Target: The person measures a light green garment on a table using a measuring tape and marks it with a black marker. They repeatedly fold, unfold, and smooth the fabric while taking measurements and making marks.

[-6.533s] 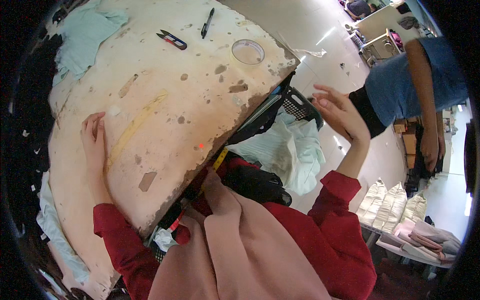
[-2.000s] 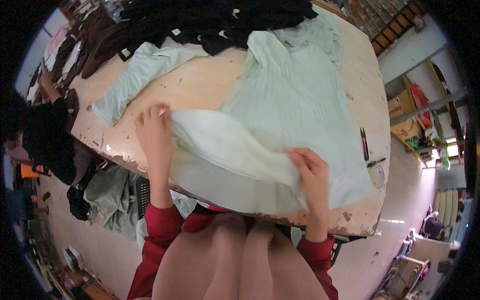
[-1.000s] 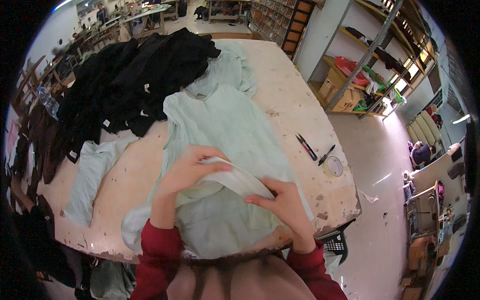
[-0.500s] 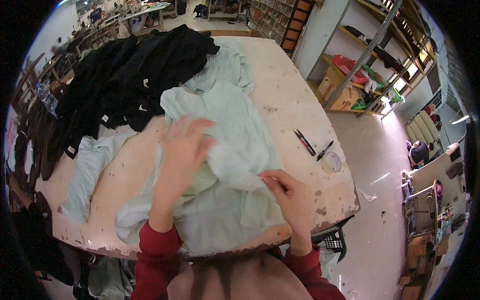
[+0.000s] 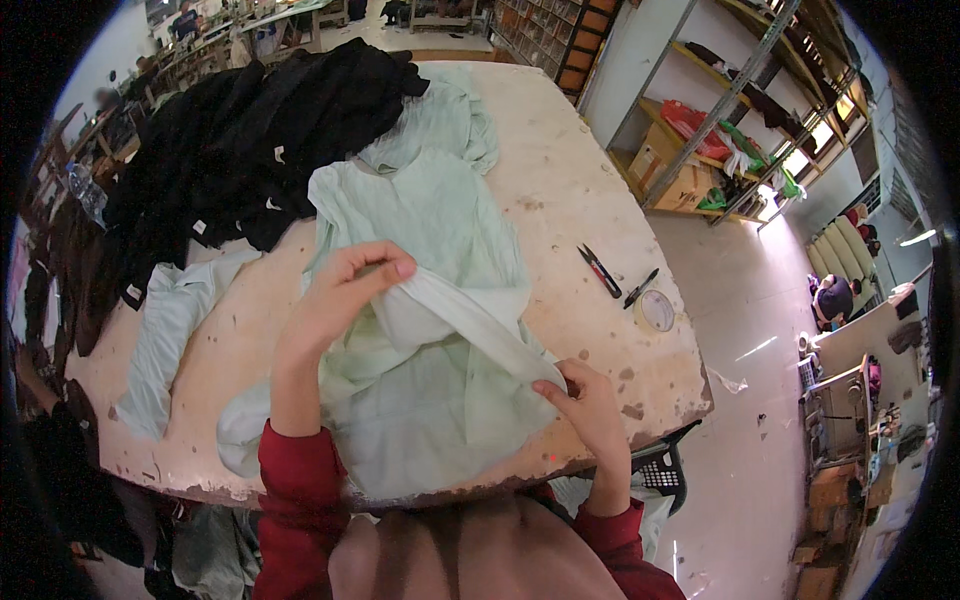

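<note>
A pale mint pleated garment (image 5: 410,200) lies across the worn table, its lower part bunched and turned back. My left hand (image 5: 350,290) pinches the upper end of a whitish folded band (image 5: 460,320) of that garment, thumb on top. At the band's lower right end, my right hand (image 5: 585,400) grips it between thumb and fingers, and the strip is stretched diagonally between the two hands. Thread snips (image 5: 600,271), a black pen (image 5: 641,288) and a tape roll (image 5: 656,311) lie to the right. Another mint piece (image 5: 170,340) lies at the left.
Black garments (image 5: 240,150) are piled on the table (image 5: 560,180) at back left, beside a bottle (image 5: 88,192). A basket (image 5: 662,475) is under the right edge. Metal shelves (image 5: 705,130) stand back right. A person in dark clothing (image 5: 55,460) is at far left; others are in the background.
Over the last second my left hand has moved up and leftward with the band, and my right hand slightly down and right, stretching it. Earlier, the table had only small items near me.
</note>
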### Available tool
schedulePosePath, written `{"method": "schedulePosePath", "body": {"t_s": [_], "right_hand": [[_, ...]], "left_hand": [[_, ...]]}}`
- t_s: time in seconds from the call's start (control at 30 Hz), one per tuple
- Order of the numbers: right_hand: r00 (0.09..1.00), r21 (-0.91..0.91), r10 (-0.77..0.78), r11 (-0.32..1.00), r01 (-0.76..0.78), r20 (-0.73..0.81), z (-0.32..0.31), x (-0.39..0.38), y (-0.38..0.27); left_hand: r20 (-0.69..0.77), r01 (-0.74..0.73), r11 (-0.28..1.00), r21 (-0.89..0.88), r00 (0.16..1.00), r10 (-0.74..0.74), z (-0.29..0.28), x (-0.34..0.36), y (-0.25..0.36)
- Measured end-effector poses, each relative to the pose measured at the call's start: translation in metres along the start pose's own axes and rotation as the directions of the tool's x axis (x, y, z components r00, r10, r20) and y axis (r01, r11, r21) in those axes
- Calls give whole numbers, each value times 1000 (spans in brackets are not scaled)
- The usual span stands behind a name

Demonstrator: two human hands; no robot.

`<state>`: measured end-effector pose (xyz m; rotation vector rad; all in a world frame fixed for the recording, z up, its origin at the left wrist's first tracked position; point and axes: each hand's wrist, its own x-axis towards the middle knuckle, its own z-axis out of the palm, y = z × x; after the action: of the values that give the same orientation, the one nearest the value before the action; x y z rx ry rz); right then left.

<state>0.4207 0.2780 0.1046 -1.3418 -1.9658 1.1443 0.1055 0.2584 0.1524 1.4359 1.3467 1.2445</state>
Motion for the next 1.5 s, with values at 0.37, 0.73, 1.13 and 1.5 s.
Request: {"method": "schedulePosePath", "body": {"t_s": [0.37, 0.73, 1.13, 1.5], "right_hand": [[999, 410, -36, 912, 29, 9, 18, 8, -12], [1000, 492, 28, 870, -31, 12, 38, -8, -21], [973, 241, -19, 970, -38, 230, 34, 1, -20], [984, 299, -65, 954, 11, 169, 26, -8, -21]], "left_hand": [[-116, -152, 442, 884, 844, 523, 59, 5, -18], [110, -80, 994, 71, 991, 72, 59, 11, 9], [-144, -21, 973, -228, 990, -13, 27, 21, -9], [-362, -29, 987, -159, 932, -31, -8, 25, -28]]}}
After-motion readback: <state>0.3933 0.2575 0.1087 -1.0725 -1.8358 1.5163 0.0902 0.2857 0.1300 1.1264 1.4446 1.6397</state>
